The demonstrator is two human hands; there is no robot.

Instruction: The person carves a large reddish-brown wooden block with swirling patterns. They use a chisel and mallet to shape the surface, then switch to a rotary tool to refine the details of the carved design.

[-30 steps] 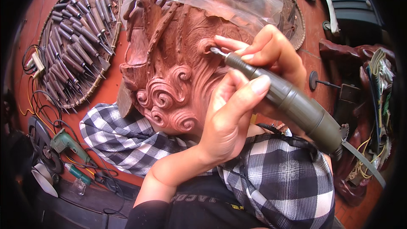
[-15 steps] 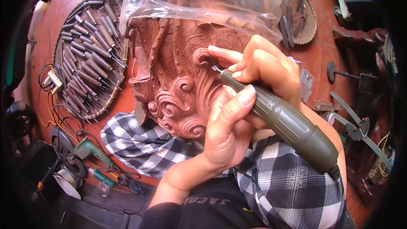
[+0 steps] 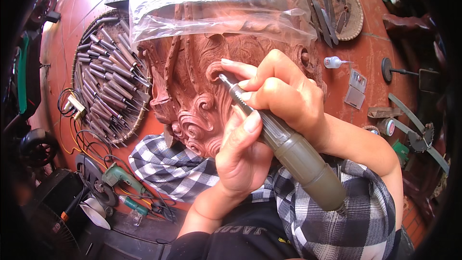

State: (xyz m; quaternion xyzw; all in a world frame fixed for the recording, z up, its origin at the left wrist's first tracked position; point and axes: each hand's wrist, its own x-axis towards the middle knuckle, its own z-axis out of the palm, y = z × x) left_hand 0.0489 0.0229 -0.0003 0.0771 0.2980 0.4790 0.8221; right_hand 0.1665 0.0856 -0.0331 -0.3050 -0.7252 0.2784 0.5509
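A dark olive rotary carving tool [image 3: 293,154] slants across the middle, its slim bit reaching a curled scroll on a reddish-brown wood carving [image 3: 192,110]. My right hand [image 3: 288,89] closes over the tool's front end from above, with one finger stretched along the scroll. From below, my left hand [image 3: 243,159] grips the same tool, thumb along its side; its other fingers are partly hidden behind the tool. Clear plastic sheeting [image 3: 216,14] covers the far part of the carving. Black-and-white checked cloth [image 3: 178,166] lies against its near side.
At left, a round woven basket [image 3: 75,74] holds several wood-handled chisels. Near it lie a green power tool [image 3: 120,178] and tangled cords. Another basket [image 3: 357,17] with flat blades is at far right. A small bottle [image 3: 334,62] and an open plastic case [image 3: 355,89] rest on the red floor.
Both hands and the carving tool have shifted left relative to the carving, and the bit now meets the scroll's curl. The view has moved somewhat, showing the bottle and case more fully.
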